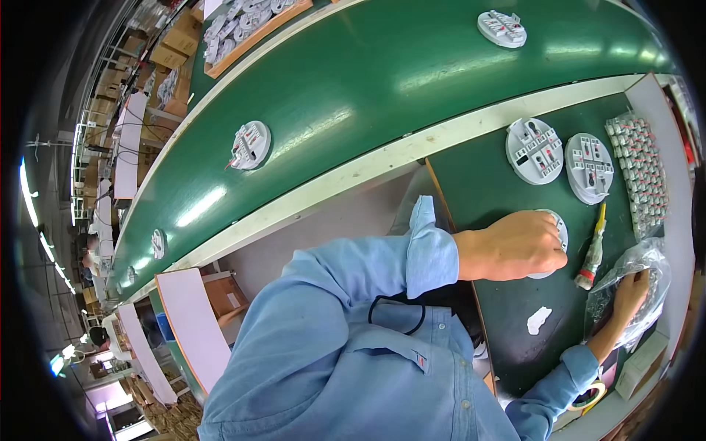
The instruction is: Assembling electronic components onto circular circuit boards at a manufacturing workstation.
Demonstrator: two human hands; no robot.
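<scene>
My left hand (515, 246) is closed in a fist over a round white plastic base (562, 229), which it mostly covers. What the fingertips pinch is hidden beneath. My right hand (626, 300) reaches into a clear plastic bag (651, 257) at the right side of the bench; the film and creases blur its fingers. Between the two hands lies a screwdriver-like tool (593, 253) with a yellow shaft and a red-ended handle. Beyond the left hand rest two more round white bases, one (535, 152) beside the other (590, 169), fitted with small connectors and black and red parts.
A bagged block of small white parts (637, 169) lies along the right wall. A white scrap (539, 320) and a tape roll (588, 399) are nearer me. Across the front runs a green conveyor (353, 95) carrying spaced white bases (502, 29). A parts tray (257, 33) stands behind.
</scene>
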